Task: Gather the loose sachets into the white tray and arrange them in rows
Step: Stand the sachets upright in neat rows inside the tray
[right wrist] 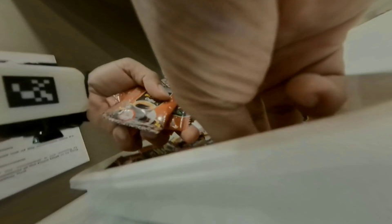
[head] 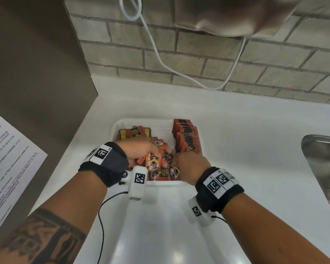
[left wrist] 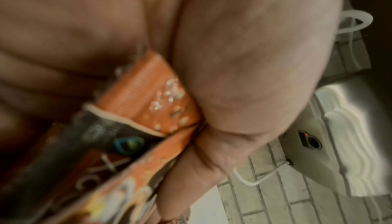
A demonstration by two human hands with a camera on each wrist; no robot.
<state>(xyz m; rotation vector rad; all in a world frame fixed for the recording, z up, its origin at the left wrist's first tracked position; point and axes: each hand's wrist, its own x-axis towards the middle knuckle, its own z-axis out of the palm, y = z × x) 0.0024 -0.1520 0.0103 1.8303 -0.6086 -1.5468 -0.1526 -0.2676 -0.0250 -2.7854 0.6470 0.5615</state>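
A white tray point(head: 120, 123) sits on the white counter, and orange-and-black coffee sachets lie loose in its left half point(head: 135, 132). Along its right side, a row of sachets point(head: 187, 138) stands on edge. My left hand point(head: 141, 151) is over the tray and grips a small bundle of sachets point(head: 155, 161). The bundle shows again in the left wrist view point(left wrist: 148, 97) and the right wrist view point(right wrist: 137, 110). My right hand point(head: 188, 164) reaches into the tray's near part beside the bundle. Its fingers point(right wrist: 314, 93) curl down behind the tray rim point(right wrist: 233, 169), which hides their tips.
A steel sink point(head: 324, 168) is set into the counter at the right. A white cable point(head: 160, 60) hangs along the brick wall behind the tray. A brown panel point(head: 36, 63) with a printed notice point(head: 11, 159) closes off the left side.
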